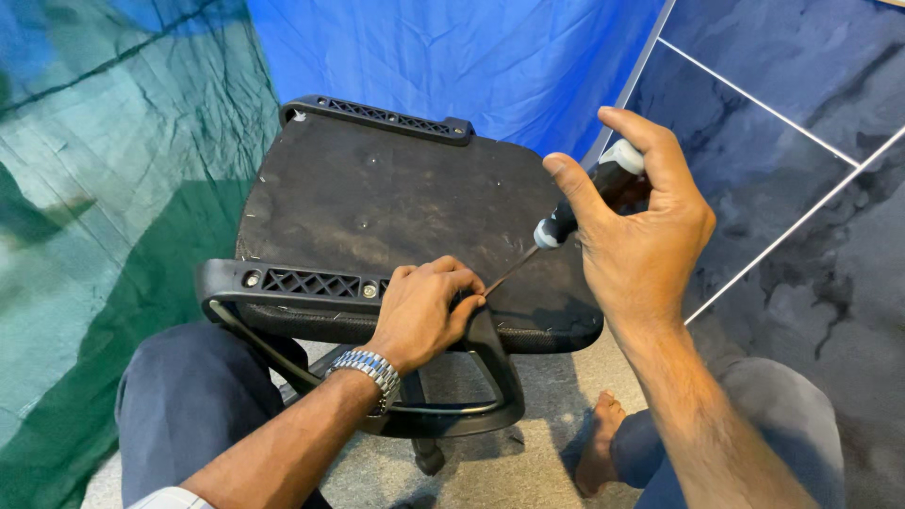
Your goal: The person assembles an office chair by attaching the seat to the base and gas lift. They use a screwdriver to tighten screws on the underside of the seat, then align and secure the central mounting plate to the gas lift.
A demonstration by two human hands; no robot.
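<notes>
Overturned office-chair seat (396, 203), underside up, propped across the lap, with armrest bracket (311, 283) along the near edge and a second armrest bracket (386, 118) along the far edge. Screwdriver (575, 212) between the two hands, above the seat's near right corner.

Right hand (641, 236): grip closed around the black-and-white screwdriver handle, thumb and fingers wrapped, palm behind the butt. Left hand (424, 311): grip closed in a loose fist upon the near bracket, fingertips pinched about the blade tip; fastener itself hidden beneath the fingers.

Long axis of the screwdriver running from upper right (handle) down to lower left (tip), steeply slanted, tip pointing at the bracket's right end.

Handling, by judgement: screwdriver light, stiff, slender in the shaft; handle apparently rubbery and unlikely to slip; best taken at the handle for torque, with the shaft steadied near the tip. Seat broad, rigid and probably rather heavy, flat board faced with dark fabric; best held by the moulded brackets or the curved armrest loop (471, 386) hanging below. Wristwatch (370, 369) on the left wrist; blue sheet (452, 57) behind.
</notes>
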